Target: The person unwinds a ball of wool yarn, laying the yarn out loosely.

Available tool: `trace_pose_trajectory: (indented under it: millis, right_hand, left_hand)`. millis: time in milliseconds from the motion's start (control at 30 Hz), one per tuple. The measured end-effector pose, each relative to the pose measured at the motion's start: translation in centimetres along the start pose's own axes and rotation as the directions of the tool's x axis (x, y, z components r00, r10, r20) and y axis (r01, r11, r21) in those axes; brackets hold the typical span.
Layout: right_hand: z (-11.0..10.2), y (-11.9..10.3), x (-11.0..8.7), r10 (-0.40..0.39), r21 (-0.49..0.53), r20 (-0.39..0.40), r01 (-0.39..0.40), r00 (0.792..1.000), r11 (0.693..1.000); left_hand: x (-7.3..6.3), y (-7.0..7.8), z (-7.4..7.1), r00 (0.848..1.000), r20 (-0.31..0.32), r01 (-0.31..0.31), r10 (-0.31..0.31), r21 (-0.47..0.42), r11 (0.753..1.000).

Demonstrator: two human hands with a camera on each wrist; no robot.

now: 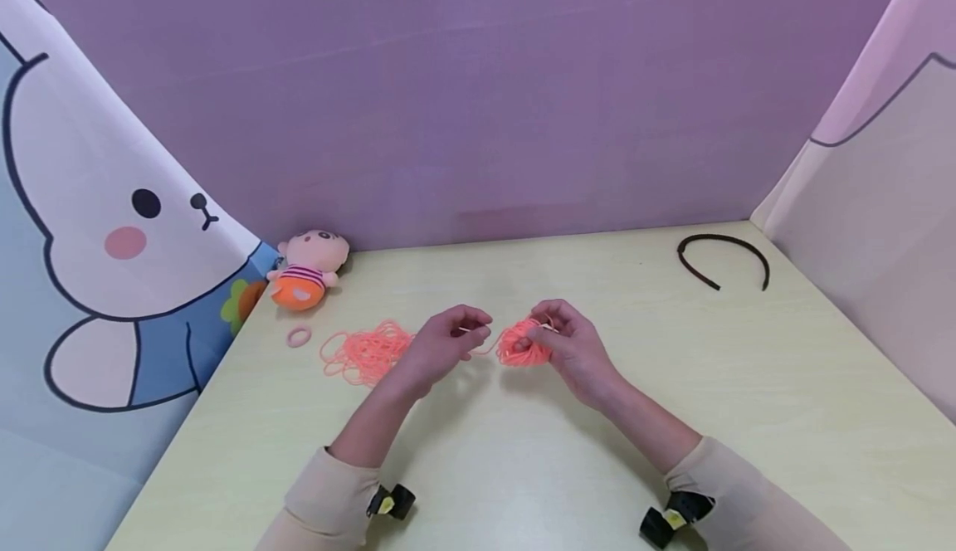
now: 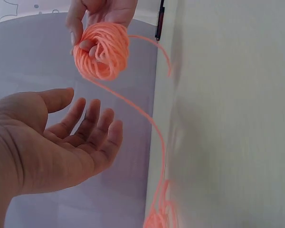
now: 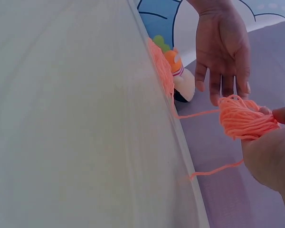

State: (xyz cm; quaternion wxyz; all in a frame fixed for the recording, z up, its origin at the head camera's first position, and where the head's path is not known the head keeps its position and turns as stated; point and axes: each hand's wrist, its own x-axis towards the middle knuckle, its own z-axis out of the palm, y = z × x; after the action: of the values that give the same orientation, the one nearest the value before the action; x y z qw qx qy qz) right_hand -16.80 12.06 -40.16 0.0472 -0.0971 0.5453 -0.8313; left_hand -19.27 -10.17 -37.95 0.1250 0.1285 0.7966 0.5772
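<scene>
A wound bundle of coral-orange yarn [image 1: 520, 343] is gripped by my right hand [image 1: 578, 358] above the table, with thumb and fingers curled round it. In the left wrist view, a strand runs from the bundle [image 2: 115, 50] down to a loose pile of the same yarn [image 2: 155, 221]; a short tail hangs from its other side. That pile [image 1: 366, 352] lies on the table, partly behind my left arm. Just left of the bundle hovers my left hand [image 1: 441, 342]. The left wrist view shows this hand [image 2: 61, 142] with loosely bent fingers, apart from the strand.
At the back left sits a plush toy [image 1: 306, 273] in a striped top, with a small pink ring [image 1: 299, 344] in front of it. A black headband-like hoop [image 1: 720, 237] lies at the back right of the table [image 1: 747, 393]. Fabric walls [image 1: 523, 103] border the back and sides.
</scene>
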Motion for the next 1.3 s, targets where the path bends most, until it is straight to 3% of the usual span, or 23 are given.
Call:
trace_pose_trajectory:
  millis: [233,600,933,1300]
  right_hand:
    - [0.0,0.0,-0.2,0.015,-0.019,0.029,-0.015,0.999,1.0]
    - [-0.1,0.3,-0.1,0.011,-0.008,0.077,-0.01,0.997,1.0]
    - [-0.1,0.2,0.0,0.017,-0.039,0.031,-0.016,0.999,0.999]
    - [-0.2,0.1,0.1,0.02,-0.053,-0.065,-0.024,0.998,0.998]
  left_hand:
    - [-0.3,0.0,0.7,0.998,0.059,-0.001,0.0,0.018,1.0]
    - [-0.3,-0.2,1.3,0.999,0.042,-0.029,0.027,0.056,0.998]
    - [-0.3,0.5,0.6,0.999,-0.031,-0.012,0.012,0.014,1.0]
    - [-0.4,1.1,0.1,0.999,-0.035,0.01,-0.009,0.014,1.0]
